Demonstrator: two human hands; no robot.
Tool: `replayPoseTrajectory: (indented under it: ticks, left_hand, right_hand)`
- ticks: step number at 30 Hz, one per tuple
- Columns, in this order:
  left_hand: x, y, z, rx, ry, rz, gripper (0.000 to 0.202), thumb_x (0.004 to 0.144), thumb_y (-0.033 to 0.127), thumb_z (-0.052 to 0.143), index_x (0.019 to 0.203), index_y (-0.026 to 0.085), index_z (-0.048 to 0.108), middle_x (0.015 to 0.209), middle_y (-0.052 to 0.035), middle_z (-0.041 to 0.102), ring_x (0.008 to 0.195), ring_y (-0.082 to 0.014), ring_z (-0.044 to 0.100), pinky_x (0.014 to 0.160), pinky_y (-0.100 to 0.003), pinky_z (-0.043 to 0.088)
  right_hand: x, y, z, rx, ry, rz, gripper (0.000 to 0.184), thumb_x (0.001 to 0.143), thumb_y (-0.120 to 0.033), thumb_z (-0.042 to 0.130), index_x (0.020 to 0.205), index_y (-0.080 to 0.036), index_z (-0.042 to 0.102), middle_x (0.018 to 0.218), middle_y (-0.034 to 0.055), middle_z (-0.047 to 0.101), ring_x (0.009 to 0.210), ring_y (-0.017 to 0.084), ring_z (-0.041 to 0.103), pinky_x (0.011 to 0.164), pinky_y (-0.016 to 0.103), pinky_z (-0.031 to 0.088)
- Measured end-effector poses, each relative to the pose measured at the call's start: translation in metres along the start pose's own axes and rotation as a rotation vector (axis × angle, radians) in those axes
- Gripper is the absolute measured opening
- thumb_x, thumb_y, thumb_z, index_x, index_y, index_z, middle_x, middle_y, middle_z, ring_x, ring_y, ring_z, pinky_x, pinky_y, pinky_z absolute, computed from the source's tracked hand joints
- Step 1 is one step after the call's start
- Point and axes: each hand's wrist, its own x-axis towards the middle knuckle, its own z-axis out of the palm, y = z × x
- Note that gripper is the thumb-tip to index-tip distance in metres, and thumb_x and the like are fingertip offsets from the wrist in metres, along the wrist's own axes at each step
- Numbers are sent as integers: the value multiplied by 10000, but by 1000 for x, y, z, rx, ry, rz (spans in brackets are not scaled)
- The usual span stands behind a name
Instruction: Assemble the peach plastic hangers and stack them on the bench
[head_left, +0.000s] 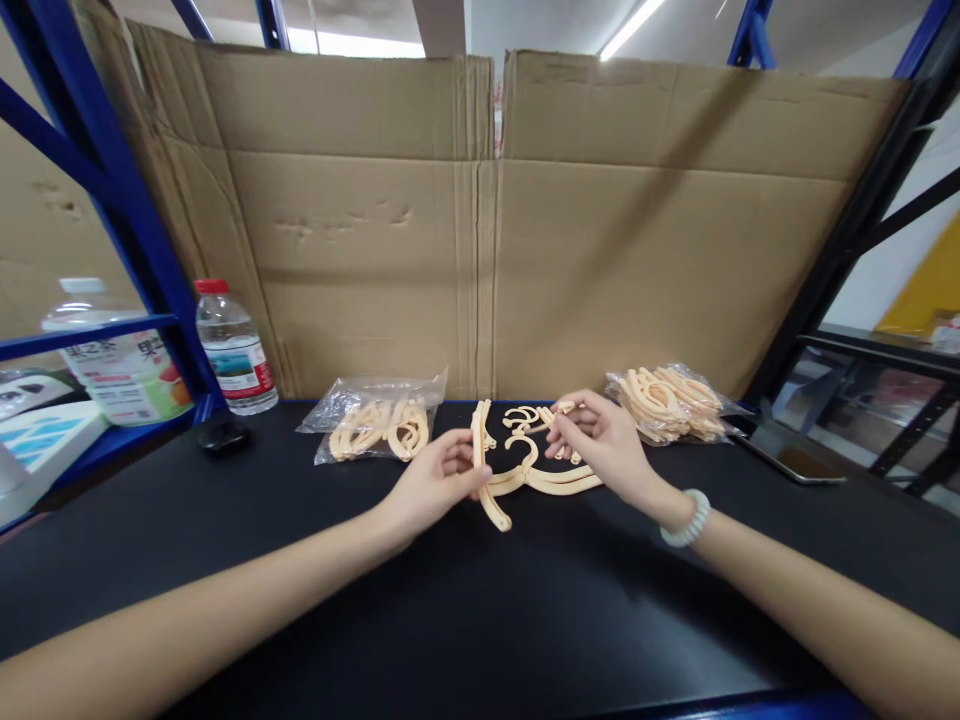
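Note:
My left hand is closed on a cream plastic hanger arm, a long slightly curved piece tilted above the table. My right hand is pinched around a small cream hanger part, partly covered by the fingers. Between the hands, a cream hanger with a curved hook lies on the black table, its right arm passing under my right hand. Behind it lie several loose hanger hooks and arms, some hidden by my fingers.
A clear bag of hanger parts lies left, and a fuller bag right. A red-capped water bottle and black mouse stand at the left. A metal tray is at the right edge. Cardboard walls the back.

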Motion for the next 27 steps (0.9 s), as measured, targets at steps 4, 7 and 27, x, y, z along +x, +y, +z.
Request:
replayPoseTrajectory:
  ticks: [4, 7, 27]
  left_hand:
    - [-20, -3, 11, -430, 2, -20, 283, 798, 345, 721, 904, 141, 556, 793, 5, 576, 678, -109, 595, 652, -239, 543]
    - [-15, -8, 11, -526, 5, -12, 308, 793, 369, 745, 867, 148, 544, 837, -16, 624, 759, -127, 622, 702, -237, 544]
    - [-13, -12, 11, -463, 23, 49, 312, 767, 240, 760, 903, 173, 488, 861, -11, 682, 852, -150, 658, 824, -286, 534]
  right_hand:
    - [-23, -4, 5, 245, -9, 122, 195, 834, -332, 646, 936, -178, 586, 832, 68, 702, 727, 198, 718, 558, 254, 552]
    - [-23, -3, 4, 345, -41, 169, 189, 813, -295, 650, 962, -180, 627, 942, 86, 712, 752, 184, 713, 564, 239, 544]
    - [-29, -7, 6, 598, -44, 417, 440, 727, -233, 786, 1075, -217, 518, 890, 24, 705, 656, 106, 638, 659, 254, 521]
